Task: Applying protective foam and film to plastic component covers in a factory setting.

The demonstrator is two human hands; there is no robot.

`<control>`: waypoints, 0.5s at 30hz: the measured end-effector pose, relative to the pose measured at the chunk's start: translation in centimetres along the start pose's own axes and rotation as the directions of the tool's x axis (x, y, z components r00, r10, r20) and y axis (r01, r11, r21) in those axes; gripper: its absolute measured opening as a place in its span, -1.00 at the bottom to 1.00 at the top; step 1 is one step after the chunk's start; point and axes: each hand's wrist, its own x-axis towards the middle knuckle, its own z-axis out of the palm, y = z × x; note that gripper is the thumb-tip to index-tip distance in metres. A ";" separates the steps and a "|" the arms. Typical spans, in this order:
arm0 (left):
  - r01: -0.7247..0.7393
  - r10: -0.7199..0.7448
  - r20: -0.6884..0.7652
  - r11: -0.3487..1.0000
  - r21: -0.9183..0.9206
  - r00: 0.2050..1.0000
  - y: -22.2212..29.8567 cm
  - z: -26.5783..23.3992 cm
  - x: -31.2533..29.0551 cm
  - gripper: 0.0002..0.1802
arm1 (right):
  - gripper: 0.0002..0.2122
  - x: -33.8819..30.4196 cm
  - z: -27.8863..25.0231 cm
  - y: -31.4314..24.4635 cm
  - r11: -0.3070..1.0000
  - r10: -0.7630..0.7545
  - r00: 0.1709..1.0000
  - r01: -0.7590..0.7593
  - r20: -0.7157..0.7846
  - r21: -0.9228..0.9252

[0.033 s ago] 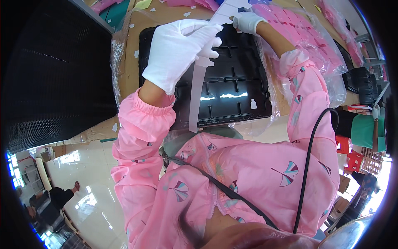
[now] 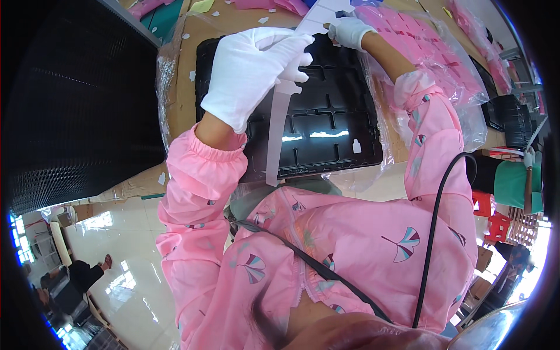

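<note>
My left hand (image 2: 245,73), in a white glove, is raised over the left part of a black moulded tray (image 2: 326,119). Its fingers are pinched together on a translucent whitish strip (image 2: 276,137), which hangs down past the tray's near edge and has small tabs near the fingers. Beyond the fingers, a wider white strip (image 2: 315,18) runs up toward the far side; whether the two are one piece is hidden. At its right edge is my right hand (image 2: 350,32), also gloved, with curled fingers; what they hold is unclear. A small white piece (image 2: 357,146) lies on the tray.
Pink sheets in clear plastic (image 2: 408,35) lie right of the tray. A tall black ribbed stack (image 2: 87,105) stands at left. White scraps dot the brown tabletop (image 2: 224,23). A black cable (image 2: 434,233) crosses my right side. Another person (image 2: 519,184) is at far right.
</note>
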 end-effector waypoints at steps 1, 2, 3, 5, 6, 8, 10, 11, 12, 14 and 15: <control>0.008 -0.008 -0.001 1.000 -0.023 1.000 0.0 0.1 0.0 -0.65 | -0.91 -0.4 0.2 0.1 0.999 0.027 0.999 -0.027 -0.019 0.022; 0.016 -0.016 -0.003 0.999 -0.045 1.000 -0.1 0.3 -0.1 -0.65 | -0.89 -0.7 0.5 0.0 1.000 0.022 0.996 -0.023 -0.091 -0.013; 0.010 -0.010 0.002 0.999 -0.050 1.000 -0.1 0.4 -0.1 -0.65 | -0.86 -1.1 0.7 -0.3 0.999 0.013 0.987 -0.021 -0.160 -0.049; -0.001 0.002 0.012 0.998 -0.059 1.000 -0.2 0.6 -0.1 -0.66 | -0.82 -1.9 0.7 -0.6 0.990 0.048 0.970 -0.077 -0.237 -0.115; -0.001 0.002 0.013 0.999 -0.054 1.000 -0.2 0.6 -0.2 -0.66 | -0.80 -2.1 -0.1 -1.4 0.982 0.085 0.964 -0.123 -0.254 -0.141; -0.001 0.002 0.015 0.999 -0.046 1.000 0.0 1.0 -0.2 -0.67 | -0.79 -2.8 -0.9 -1.9 0.981 0.163 0.924 -0.190 -0.345 -0.045; -0.031 0.033 0.020 0.997 -0.073 0.999 0.1 1.2 -0.1 -0.72 | -0.80 -4.4 -1.6 -2.0 0.959 0.271 0.843 -0.197 -0.465 0.203; -0.049 0.050 0.019 0.996 -0.075 0.999 -0.1 1.1 0.0 -0.72 | -0.80 -5.3 -2.0 -3.0 0.957 0.252 0.762 -0.103 -0.596 0.272; -0.058 0.059 0.009 0.997 -0.058 0.998 -0.2 1.0 0.0 -0.72 | -0.81 -7.7 -3.5 -5.5 0.948 0.242 0.659 -0.003 -0.712 0.319; -0.084 0.084 0.007 0.996 -0.034 0.996 -0.2 1.2 0.1 -0.72 | -0.83 -12.6 -5.9 -10.4 0.908 0.270 0.519 0.144 -0.811 0.394; -0.073 0.073 0.009 0.996 -0.042 0.997 -0.2 1.6 0.1 -0.73 | -0.84 -14.4 -6.5 -12.8 0.876 0.300 0.503 0.191 -0.811 0.443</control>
